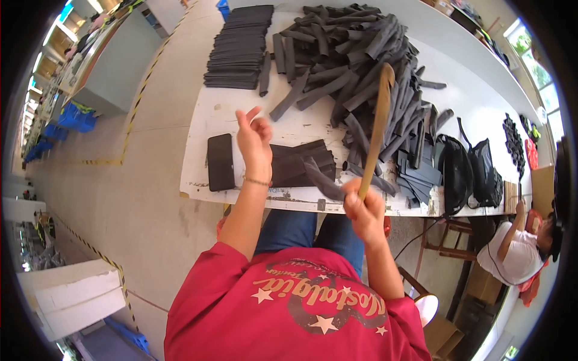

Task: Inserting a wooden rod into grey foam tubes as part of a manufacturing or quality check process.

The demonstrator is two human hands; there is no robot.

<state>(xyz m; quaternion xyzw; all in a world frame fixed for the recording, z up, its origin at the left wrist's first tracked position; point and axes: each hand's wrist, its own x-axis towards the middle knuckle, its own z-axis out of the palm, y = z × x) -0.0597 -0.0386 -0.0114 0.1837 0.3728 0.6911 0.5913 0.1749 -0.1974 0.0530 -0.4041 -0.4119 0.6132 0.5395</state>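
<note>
Two things, brown stick (379, 123) and dark strip (324, 180), fill the clenched right hand (366, 213); the half-curled left hand (253, 135) is empty; lettering (313, 295) (mostly tan) crosses the shirt (235, 319).

Rocking a crimson short-sleeved fabric tee (232, 301) with gold script (368, 302) and pale five-pointed stars (323, 325). Also blue denim jeans (286, 230), plus a thin dark bracelet (257, 182).

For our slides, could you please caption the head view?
Right hand, with a dark fabric strip against it, grips a curved brown stick; left hand, apparently empty, near heaped dark strips.
</note>
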